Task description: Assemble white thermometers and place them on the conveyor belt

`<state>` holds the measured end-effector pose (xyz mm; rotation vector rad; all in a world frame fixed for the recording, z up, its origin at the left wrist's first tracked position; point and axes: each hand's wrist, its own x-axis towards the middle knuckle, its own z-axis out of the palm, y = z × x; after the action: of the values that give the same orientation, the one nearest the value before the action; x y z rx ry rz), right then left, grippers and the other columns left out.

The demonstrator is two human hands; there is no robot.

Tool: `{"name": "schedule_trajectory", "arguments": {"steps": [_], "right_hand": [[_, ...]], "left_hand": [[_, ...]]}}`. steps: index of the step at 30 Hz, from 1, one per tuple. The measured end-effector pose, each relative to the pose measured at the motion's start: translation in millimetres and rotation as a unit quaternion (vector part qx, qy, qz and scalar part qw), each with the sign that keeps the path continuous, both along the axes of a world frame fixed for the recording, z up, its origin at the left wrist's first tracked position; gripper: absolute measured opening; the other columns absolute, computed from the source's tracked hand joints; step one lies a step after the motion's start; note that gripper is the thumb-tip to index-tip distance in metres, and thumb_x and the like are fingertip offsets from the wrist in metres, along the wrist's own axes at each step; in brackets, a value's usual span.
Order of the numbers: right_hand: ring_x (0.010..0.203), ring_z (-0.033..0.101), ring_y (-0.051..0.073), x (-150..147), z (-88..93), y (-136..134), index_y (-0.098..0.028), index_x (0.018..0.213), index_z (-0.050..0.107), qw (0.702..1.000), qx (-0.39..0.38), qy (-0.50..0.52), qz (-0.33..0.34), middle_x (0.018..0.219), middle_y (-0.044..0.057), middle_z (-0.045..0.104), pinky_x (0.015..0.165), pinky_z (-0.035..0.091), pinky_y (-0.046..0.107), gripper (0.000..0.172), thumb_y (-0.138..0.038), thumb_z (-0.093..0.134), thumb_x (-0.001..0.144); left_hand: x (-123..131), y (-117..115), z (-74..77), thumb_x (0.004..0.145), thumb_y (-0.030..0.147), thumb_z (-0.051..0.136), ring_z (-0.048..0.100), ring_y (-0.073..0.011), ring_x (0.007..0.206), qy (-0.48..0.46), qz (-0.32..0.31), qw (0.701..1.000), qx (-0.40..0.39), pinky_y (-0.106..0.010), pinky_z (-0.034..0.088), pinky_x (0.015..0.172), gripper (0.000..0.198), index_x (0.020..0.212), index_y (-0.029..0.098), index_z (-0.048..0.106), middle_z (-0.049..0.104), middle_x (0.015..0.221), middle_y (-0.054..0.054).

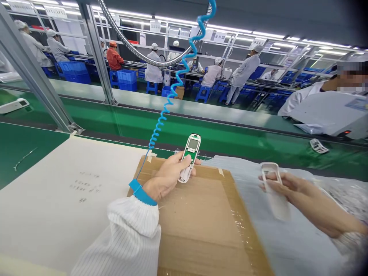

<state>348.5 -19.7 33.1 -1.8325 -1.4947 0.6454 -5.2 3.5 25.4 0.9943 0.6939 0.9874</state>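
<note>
My left hand [169, 172] is closed on a long white device housing [186, 174] with a small grey screen and a green circuit board showing, its thumb on the board. A blue wrist strap [142, 193] with a coiled blue cord is round that wrist. My right hand [293, 188], off to the right, grips a white cover [277, 205] with a window opening near its top; its lower part is blurred. Both parts are held up, apart from each other, the housing over the far part of a cardboard sheet [198, 222], the cover over a pale bluish sheet [250, 188].
A green conveyor belt [230, 140] runs beyond the bench, carrying a small white part [319, 146]. Clear plastic bags [345, 191] lie at the right. A metal post [37, 69] rises at the left. People in white coats work at far benches; one person sits at the right.
</note>
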Motion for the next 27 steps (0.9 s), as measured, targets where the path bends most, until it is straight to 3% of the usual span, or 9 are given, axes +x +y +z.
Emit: {"name": "schedule_trajectory", "arguments": {"steps": [2,5,8,10,14,16,21,24,27], "right_hand": [[0.109,0.069,0.034,-49.6,5.5,8.5,-0.029,0.099,0.071,0.98,-0.001,0.201,-0.008,0.116,0.01,0.073,0.092,0.058,0.049,0.035,-0.046,0.078,0.069],[0.117,0.066,0.027,-130.1,0.8,25.5,-0.029,0.105,0.062,0.893,0.04,0.447,0.027,0.123,0.005,0.069,0.105,0.052,0.046,0.043,-0.023,0.081,0.067],[0.118,0.065,0.023,-188.8,-14.8,37.0,-0.03,0.113,0.058,0.823,0.045,0.56,0.079,0.113,0.002,0.07,0.108,0.049,0.046,0.055,-0.012,0.08,0.067],[0.119,0.064,0.022,-205.3,-25.5,38.2,-0.031,0.119,0.056,0.807,0.042,0.576,0.124,0.116,0.001,0.069,0.11,0.046,0.046,0.055,-0.016,0.081,0.072],[0.124,0.06,0.023,-194.5,-38.6,33.8,-0.03,0.126,0.056,0.828,0.034,0.518,0.211,0.128,0.005,0.066,0.113,0.041,0.046,0.051,-0.035,0.078,0.081],[0.123,0.06,0.023,-182.9,-41.7,33.1,-0.028,0.127,0.057,0.843,0.042,0.491,0.216,0.126,0.006,0.068,0.112,0.041,0.044,0.052,-0.039,0.078,0.081],[0.116,0.063,0.023,-172.9,-47.2,37.5,-0.026,0.124,0.06,0.861,0.06,0.467,0.194,0.12,0.006,0.071,0.11,0.043,0.043,0.051,-0.04,0.079,0.08],[0.114,0.064,0.023,-173.9,-49.9,40.2,-0.026,0.121,0.063,0.869,0.075,0.453,0.182,0.119,0.006,0.072,0.107,0.045,0.042,0.049,-0.041,0.081,0.078],[0.114,0.064,0.023,-174.1,-51.0,41.0,-0.026,0.119,0.065,0.871,0.081,0.449,0.182,0.12,0.005,0.071,0.104,0.048,0.041,0.048,-0.041,0.081,0.077]], "left_hand": [[2.4,-1.5,0.5,0.088,0.045,0.066,0.047,-0.0093,0.062,0.055,0.036,0.998,0.015,-0.025,0.031,0.056,0.033,0.099,0.015,0.061,0.056,0.075,-0.001],[5.8,-3.2,0.3,0.077,0.042,0.079,0.051,-0.0107,0.07,0.112,0.093,0.989,0.03,-0.025,0.038,0.066,0.04,0.101,0.016,0.061,0.061,0.083,-0.001],[6.0,-1.2,-2.0,0.074,0.04,0.081,0.053,-0.0116,0.072,0.127,0.123,0.984,0.01,-0.025,0.039,0.066,0.042,0.102,0.015,0.062,0.063,0.086,-0.003],[4.0,1.9,-4.6,0.076,0.041,0.079,0.047,-0.0093,0.063,0.12,0.12,0.985,-0.027,-0.024,0.035,0.058,0.037,0.096,0.015,0.063,0.058,0.076,0.0],[-0.2,9.0,-11.6,0.075,0.039,0.078,0.044,-0.0075,0.057,0.079,0.085,0.991,-0.069,-0.023,0.031,0.051,0.032,0.09,0.015,0.064,0.056,0.077,-0.001],[-0.8,11.9,-15.8,0.079,0.046,0.074,0.047,-0.0091,0.058,0.134,0.119,0.982,-0.064,-0.024,0.033,0.052,0.034,0.092,0.016,0.065,0.06,0.079,-0.002],[-1.2,14.2,-20.8,0.099,0.051,0.043,0.062,-0.0176,0.09,0.273,0.227,0.931,0.09,-0.028,0.046,0.077,0.04,0.117,0.022,0.065,0.069,0.103,-0.005],[-1.4,10.5,-19.1,0.096,0.041,0.053,0.059,-0.0202,0.114,0.29,0.169,0.924,0.184,-0.03,0.043,0.098,0.036,0.128,0.026,0.062,0.065,0.127,-0.004],[-0.3,6.2,-18.9,0.092,0.035,0.061,0.057,-0.0217,0.121,0.308,0.103,0.92,0.22,-0.032,0.04,0.105,0.035,0.125,0.026,0.065,0.063,0.132,-0.005]]}}
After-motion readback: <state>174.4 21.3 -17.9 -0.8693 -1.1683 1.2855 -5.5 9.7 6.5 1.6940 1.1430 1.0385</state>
